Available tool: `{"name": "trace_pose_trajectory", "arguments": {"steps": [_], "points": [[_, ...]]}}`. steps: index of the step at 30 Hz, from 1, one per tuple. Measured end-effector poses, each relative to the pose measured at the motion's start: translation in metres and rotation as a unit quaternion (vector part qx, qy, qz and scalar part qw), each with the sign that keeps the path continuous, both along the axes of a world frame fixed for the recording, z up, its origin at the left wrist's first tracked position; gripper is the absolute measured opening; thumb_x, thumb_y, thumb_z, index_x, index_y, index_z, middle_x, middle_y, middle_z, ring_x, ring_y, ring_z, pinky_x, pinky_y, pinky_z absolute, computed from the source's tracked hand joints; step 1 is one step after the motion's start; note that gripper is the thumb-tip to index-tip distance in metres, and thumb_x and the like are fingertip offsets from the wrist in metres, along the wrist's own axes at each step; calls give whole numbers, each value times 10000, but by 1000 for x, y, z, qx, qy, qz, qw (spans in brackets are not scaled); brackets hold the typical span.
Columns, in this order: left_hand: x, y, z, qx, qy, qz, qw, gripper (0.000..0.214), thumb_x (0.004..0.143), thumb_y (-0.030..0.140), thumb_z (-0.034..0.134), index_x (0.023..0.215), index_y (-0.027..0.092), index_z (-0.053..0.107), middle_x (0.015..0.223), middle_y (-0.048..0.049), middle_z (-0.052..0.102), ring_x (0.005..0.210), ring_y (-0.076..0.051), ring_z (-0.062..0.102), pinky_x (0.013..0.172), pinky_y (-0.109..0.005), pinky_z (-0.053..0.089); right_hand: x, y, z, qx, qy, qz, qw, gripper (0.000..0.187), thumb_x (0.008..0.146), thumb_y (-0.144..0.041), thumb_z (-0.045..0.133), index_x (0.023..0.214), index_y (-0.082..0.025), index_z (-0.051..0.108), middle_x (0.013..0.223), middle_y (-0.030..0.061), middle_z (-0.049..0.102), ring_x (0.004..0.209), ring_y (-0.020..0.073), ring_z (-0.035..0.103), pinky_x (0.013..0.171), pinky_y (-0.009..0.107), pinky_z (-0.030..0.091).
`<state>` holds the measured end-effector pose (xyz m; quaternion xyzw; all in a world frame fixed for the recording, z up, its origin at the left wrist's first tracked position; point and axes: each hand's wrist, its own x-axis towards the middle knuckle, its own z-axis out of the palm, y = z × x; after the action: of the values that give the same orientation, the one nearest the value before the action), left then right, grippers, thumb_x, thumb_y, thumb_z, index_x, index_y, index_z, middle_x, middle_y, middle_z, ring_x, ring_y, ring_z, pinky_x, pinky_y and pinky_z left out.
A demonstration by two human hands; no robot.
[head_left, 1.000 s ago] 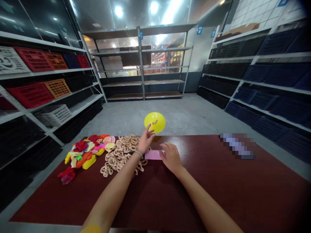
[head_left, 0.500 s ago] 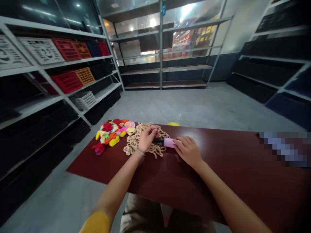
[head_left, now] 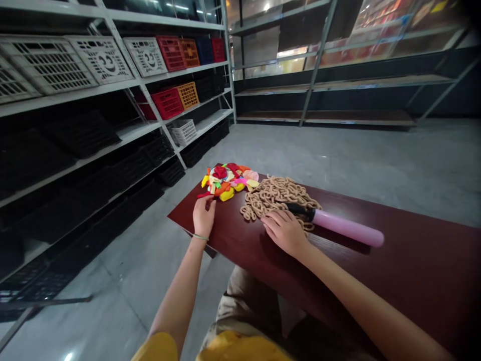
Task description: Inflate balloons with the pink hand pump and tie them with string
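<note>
My left hand [head_left: 203, 216] is at the left end of the dark red table, its fingertips pinched on a limp red balloon [head_left: 204, 195]. Just beyond them lies a heap of deflated balloons [head_left: 226, 186] in many colours. My right hand [head_left: 285, 231] rests with bent fingers, seemingly holding nothing, at the near edge of a tangled pile of tan rope [head_left: 281, 190]. What lies under that palm is hidden. A long pink tube with a black end [head_left: 347, 228], resembling a balloon hand pump, lies with its black part on the rope, beyond my right hand.
The dark red table [head_left: 413, 265] extends to the right. Metal shelving [head_left: 143, 80] with white, red, orange and black crates stands along the left. Another shelf rack [head_left: 315, 65] stands against the glass at the back. Grey concrete floor [head_left: 300, 150] surrounds the table.
My view has turned left. My left hand has moved from the rope to the red balloon. My right hand has let go of the pink tube and shifted left to the rope's edge.
</note>
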<state>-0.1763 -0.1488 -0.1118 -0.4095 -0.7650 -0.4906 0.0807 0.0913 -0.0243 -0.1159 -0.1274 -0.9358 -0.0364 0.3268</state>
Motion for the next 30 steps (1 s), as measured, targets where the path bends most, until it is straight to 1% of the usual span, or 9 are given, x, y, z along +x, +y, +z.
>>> {"name": "trace_pose_trajectory", "arguments": {"steps": [3, 6, 10, 15, 20, 22, 25, 28, 30], "points": [[-22, -7, -9, -24, 29, 61, 997, 235, 836, 312, 632, 1028, 179, 614, 1017, -109, 614, 941, -241, 590, 871, -393, 479, -15, -6, -7, 7, -3, 8, 1000, 237, 894, -149, 527, 1067, -215, 675, 1069, 61, 677, 1009, 219, 563, 932, 395, 406], [-31, -3, -18, -72, 21, 104, 992, 280, 795, 373, 677, 966, 177, 574, 1003, -116, 597, 990, -276, 570, 914, -441, 451, -15, -6, -12, 4, -2, 7, 1000, 235, 892, -150, 530, 1067, -208, 676, 1066, 68, 676, 1021, 225, 558, 941, 398, 408], [-32, 4, -20, -126, 28, 95, 987, 162, 840, 341, 606, 812, 191, 550, 884, -99, 598, 918, -275, 578, 889, -439, 437, -9, -4, -12, -22, 11, 2, 1000, 227, 887, -151, 534, 1053, -208, 678, 1054, 70, 672, 1018, 222, 555, 928, 391, 422], [-12, 0, -6, -95, -37, -28, 994, 150, 875, 342, 536, 830, 202, 563, 860, -52, 638, 773, -201, 577, 736, -323, 438, -8, -5, -10, -26, 2, 2, 1000, 227, 888, -149, 532, 1058, -206, 670, 1055, 68, 668, 1025, 219, 554, 922, 391, 422], [34, 10, 8, -83, -153, -176, 969, 179, 810, 354, 607, 788, 190, 541, 728, 18, 584, 664, -131, 522, 639, -243, 402, -3, 2, -4, -38, 4, -9, 999, 228, 902, -152, 504, 1067, -200, 654, 1045, 71, 666, 1030, 218, 557, 929, 400, 428], [54, 22, 14, -58, -233, -243, 940, 200, 777, 328, 637, 778, 188, 494, 701, 36, 547, 626, -108, 504, 597, -219, 397, 4, 9, 3, -64, 17, -13, 998, 233, 908, -151, 488, 1084, -188, 636, 1044, 80, 664, 1029, 217, 564, 923, 398, 446], [82, 45, 24, -30, -345, -338, 875, 247, 740, 282, 666, 810, 200, 444, 676, 60, 519, 532, -74, 474, 513, -186, 370, 23, 23, 13, -117, 55, -15, 991, 277, 913, -148, 465, 1164, -169, 581, 1069, 95, 659, 1032, 213, 579, 915, 393, 475], [109, 71, 31, -18, -397, -409, 821, 233, 745, 237, 641, 881, 207, 453, 678, 65, 533, 469, -55, 442, 459, -170, 336, 54, 38, 19, -183, 105, -23, 977, 329, 916, -171, 474, 1240, -177, 528, 1102, 93, 656, 1051, 208, 588, 928, 399, 482], [128, 90, 33, -16, -405, -461, 789, 228, 746, 210, 626, 915, 202, 473, 706, 48, 561, 508, -67, 492, 480, -175, 372, 76, 44, 17, -226, 130, -38, 965, 327, 931, -207, 468, 1253, -193, 523, 1109, 85, 661, 1049, 200, 595, 929, 397, 484]]}}
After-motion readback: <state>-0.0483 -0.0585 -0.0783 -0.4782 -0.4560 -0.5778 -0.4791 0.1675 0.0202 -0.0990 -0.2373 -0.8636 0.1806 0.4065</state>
